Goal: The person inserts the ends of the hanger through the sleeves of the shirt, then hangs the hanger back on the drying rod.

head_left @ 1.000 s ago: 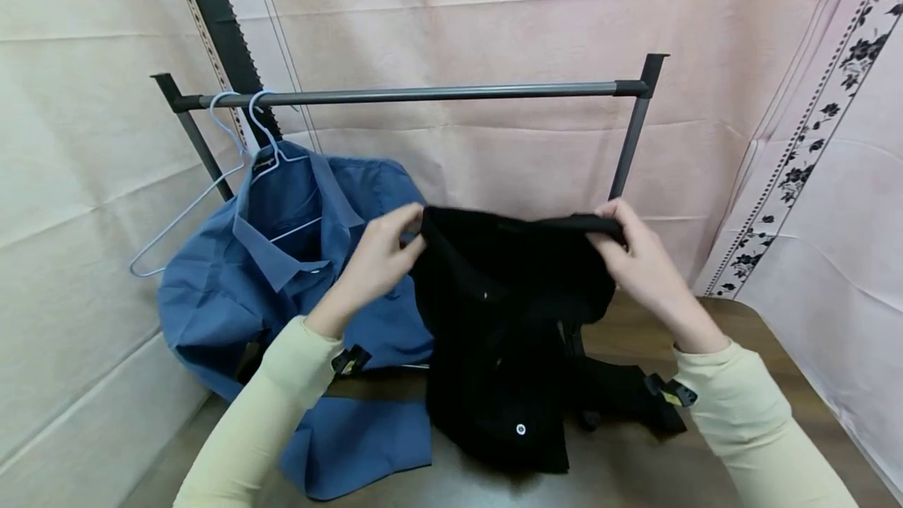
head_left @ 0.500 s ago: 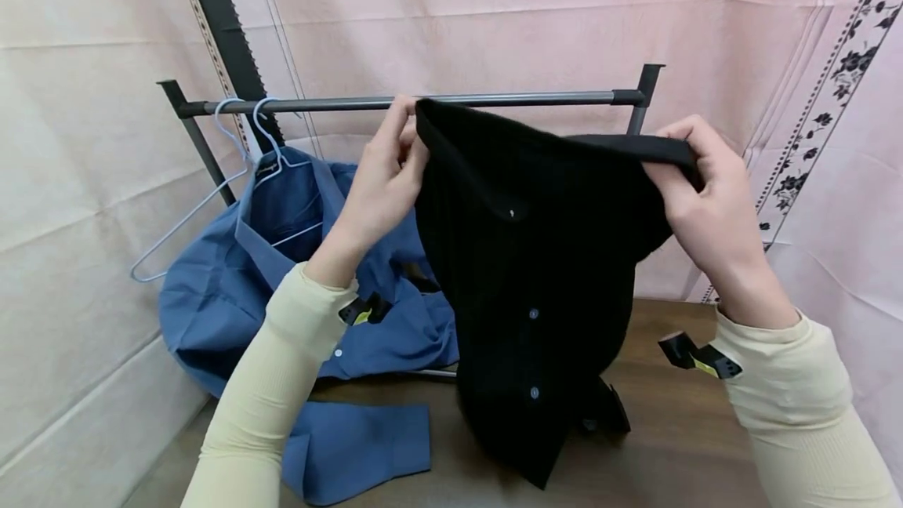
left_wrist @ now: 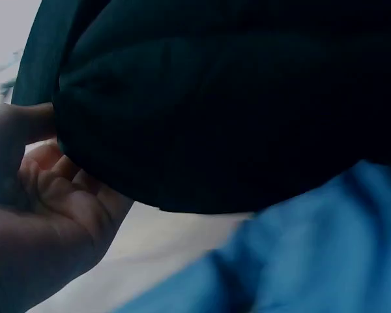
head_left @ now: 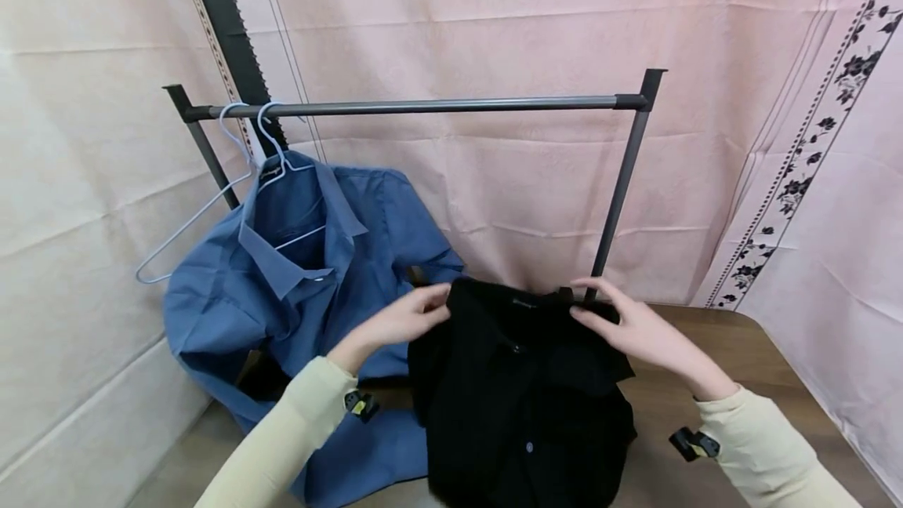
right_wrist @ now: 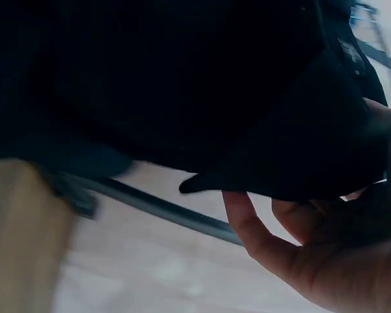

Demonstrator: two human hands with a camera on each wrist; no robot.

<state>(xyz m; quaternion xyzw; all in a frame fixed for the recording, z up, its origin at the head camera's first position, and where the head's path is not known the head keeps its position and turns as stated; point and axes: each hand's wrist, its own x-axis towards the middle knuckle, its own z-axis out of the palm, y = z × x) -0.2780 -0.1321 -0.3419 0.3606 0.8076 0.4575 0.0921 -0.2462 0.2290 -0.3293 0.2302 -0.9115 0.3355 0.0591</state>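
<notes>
A black button-up shirt (head_left: 529,406) hangs low in front of me, its collar uppermost and a small label inside the neck. My left hand (head_left: 398,324) pinches the left side of the collar; in the left wrist view the thumb and fingers (left_wrist: 65,186) lie either side of the cloth. At the right side of the collar, my right hand (head_left: 638,335) holds the cloth with its thumb in front. In the right wrist view its fingers (right_wrist: 251,228) reach behind the black fabric. Beside the left hand is a blue collared shirt (head_left: 395,234) on a hanger (head_left: 282,155).
A dark metal rail (head_left: 437,107) spans the back between two posts. Another pale hanger (head_left: 190,222) hooks on it at the left, carrying nothing. The wooden table (head_left: 705,367) lies below, with pale cloth (head_left: 508,30) behind. A blue sleeve (head_left: 374,453) rests on the table.
Both hands raised the black shirt, spreading it wider, then lowered it toward the table and drew closer together. The blue shirt and hangers stay in place.
</notes>
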